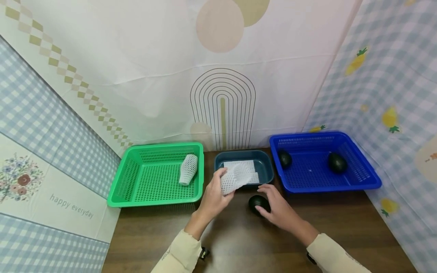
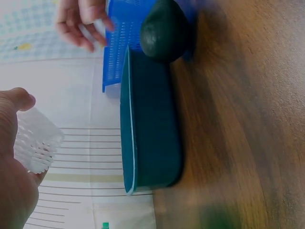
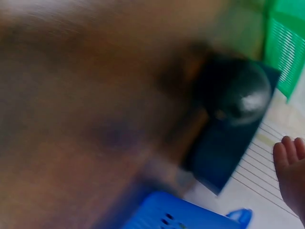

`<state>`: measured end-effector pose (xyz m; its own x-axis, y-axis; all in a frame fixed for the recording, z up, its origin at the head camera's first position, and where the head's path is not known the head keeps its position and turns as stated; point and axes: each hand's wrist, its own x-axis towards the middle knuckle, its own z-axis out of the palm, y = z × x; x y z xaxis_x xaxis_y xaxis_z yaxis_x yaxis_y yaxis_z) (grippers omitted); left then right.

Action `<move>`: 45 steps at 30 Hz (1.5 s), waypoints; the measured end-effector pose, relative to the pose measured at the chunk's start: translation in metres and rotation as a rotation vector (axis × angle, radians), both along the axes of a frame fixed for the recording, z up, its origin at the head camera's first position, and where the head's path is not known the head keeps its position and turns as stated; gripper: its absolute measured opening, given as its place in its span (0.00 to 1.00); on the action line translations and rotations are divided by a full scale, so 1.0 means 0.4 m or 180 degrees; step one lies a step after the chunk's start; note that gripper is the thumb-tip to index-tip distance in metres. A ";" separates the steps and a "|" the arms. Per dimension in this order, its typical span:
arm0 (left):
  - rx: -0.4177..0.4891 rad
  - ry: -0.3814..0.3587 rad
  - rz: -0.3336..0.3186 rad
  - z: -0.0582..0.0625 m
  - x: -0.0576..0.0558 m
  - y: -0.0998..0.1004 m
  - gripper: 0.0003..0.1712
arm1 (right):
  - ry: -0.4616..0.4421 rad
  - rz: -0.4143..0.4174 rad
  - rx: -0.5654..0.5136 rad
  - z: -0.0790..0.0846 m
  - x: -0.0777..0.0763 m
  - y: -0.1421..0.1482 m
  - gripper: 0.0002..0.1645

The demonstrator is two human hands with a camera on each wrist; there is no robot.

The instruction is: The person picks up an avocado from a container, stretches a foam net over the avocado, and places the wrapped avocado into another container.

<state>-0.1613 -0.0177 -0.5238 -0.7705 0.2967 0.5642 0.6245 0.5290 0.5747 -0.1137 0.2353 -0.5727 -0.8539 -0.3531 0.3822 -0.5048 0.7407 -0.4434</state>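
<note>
My left hand (image 1: pixel 213 198) holds a white foam net sleeve (image 1: pixel 235 179) between thumb and fingers, raised over the front of a small dark teal tray (image 1: pixel 244 152). The left wrist view shows part of the same sleeve (image 2: pixel 37 140) beside the thumb. A dark green avocado (image 1: pixel 257 203) lies on the table in front of the tray. Over its right side comes my right hand (image 1: pixel 280 209), fingers spread and loosely bent, thumb overlapping the avocado in the head view. In the right wrist view, the right hand's fingers (image 3: pixel 289 155) appear apart from the avocado (image 3: pixel 240 93).
More white foam nets (image 1: pixel 244 165) lie flat in the teal tray. On the left, a green basket (image 1: pixel 157 202) holds a bulging white foam net (image 1: pixel 188 170). The blue basket (image 1: pixel 327 186) on the right contains two avocados (image 1: pixel 337 162). A patterned cloth wall (image 1: pixel 153 106) rises behind the table.
</note>
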 end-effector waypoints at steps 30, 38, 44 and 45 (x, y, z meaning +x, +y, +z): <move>0.0118 0.0033 0.0001 -0.020 -0.004 -0.009 0.44 | -0.0773 -0.0061 -0.0239 -0.055 -0.017 0.056 0.42; 0.0098 -0.0115 -0.0048 -0.014 -0.008 -0.003 0.41 | -0.0622 -0.0037 -0.0464 0.042 -0.020 0.066 0.43; 0.0124 -0.0088 -0.0077 -0.018 -0.010 0.002 0.41 | -0.0560 -0.0046 -0.0624 0.100 -0.031 0.070 0.44; 0.0119 -0.0082 -0.0081 -0.018 -0.011 0.003 0.41 | -0.0577 -0.0046 -0.0671 0.110 -0.032 0.071 0.43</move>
<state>-0.1655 -0.0166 -0.5312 -0.7774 0.2955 0.5553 0.6222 0.4909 0.6098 -0.1267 0.2637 -0.5289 -0.9195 -0.2692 0.2865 -0.3931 0.6290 -0.6707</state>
